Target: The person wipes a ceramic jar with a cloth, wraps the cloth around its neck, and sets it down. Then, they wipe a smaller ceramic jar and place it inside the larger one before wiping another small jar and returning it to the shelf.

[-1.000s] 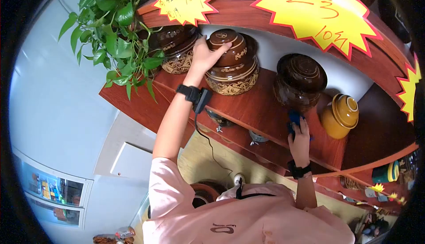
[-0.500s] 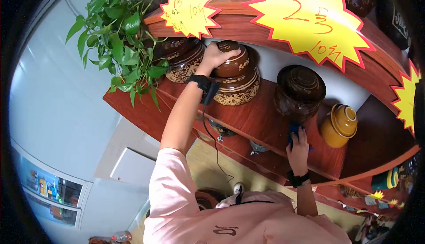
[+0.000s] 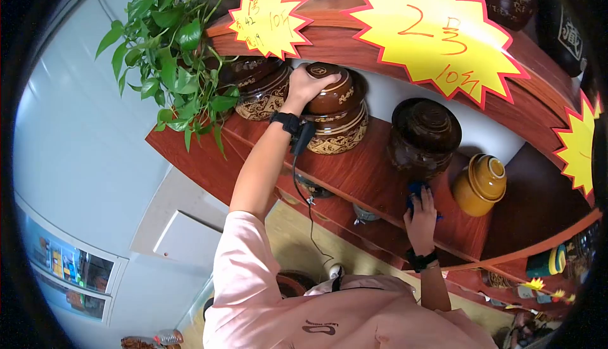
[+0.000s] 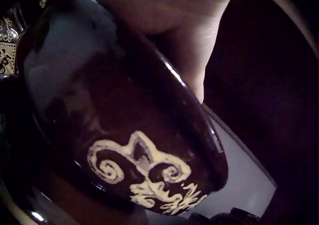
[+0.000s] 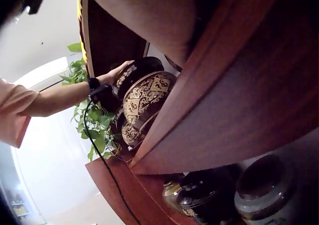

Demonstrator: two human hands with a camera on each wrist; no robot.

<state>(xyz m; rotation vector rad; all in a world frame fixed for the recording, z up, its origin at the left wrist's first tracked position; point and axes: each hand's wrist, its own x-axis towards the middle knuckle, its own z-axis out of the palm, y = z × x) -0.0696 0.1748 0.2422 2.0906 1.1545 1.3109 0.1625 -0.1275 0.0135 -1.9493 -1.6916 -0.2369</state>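
Observation:
In the head view my left hand (image 3: pixel 308 88) grips the brown bowl-shaped lid (image 3: pixel 332 89) of a patterned jar (image 3: pixel 339 135), thumb lying across its top. The left wrist view shows this lid (image 4: pixel 114 100) close up, with cream scrolls near its edge. The lid sits over the jar mouth, a little tilted in the right wrist view. My right hand (image 3: pixel 422 222) lies with extended fingers on a blue cloth (image 3: pixel 415 190), pressed to the shelf (image 3: pixel 373 159) in front of a dark lidded pot (image 3: pixel 421 152). The palm side of that hand is hidden.
A mustard-yellow lidded jar (image 3: pixel 480 184) stands right of the dark pot. Another patterned jar (image 3: pixel 263 95) is at the left, beside a trailing plant (image 3: pixel 171 51). Large yellow price signs (image 3: pixel 437 32) hang from the upper shelf edge. A black cable (image 3: pixel 304 209) dangles from the left wrist.
The head view has shifted, so the shelf appears lower. My left hand has settled slightly further around the lid. The right hand stays on the cloth near the dark pot.

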